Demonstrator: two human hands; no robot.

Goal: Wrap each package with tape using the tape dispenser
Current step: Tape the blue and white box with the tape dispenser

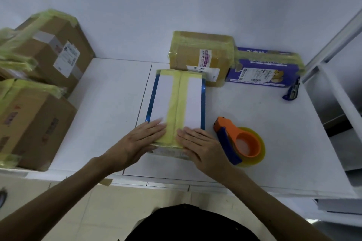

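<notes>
The flat white box with the blue edges lies right under both hands, running lengthwise away from them, with a yellow strip of tape down its middle and folded over the far end. The left hand and right hand rest flat on the near end, one on each side of the strip, fingers straight, gripping nothing, just pressing down. My guess is it's light and fairly stiff with a slick face, so it could skate on the table if shoved from one side. I'd take it by the long blue edges to turn it, not by the taped end. The tape dispenser, orange with a blue handle and a yellow roll, sits just right of the right hand, untouched. Past the fingertips, right up against the box's far end or close to it (can't tell which), is a brown carton already banded in yellow, with a taped purple box beside it. Further right lies a small blue tool, maybe a cutter, too small to say. Left of the left hand a few big brown cartons sit close together, blurry and cut off by the frame edge. The hands cover most of the box's near end, so no idea whether the tape wraps down there, and the underside is hidden too.
</notes>
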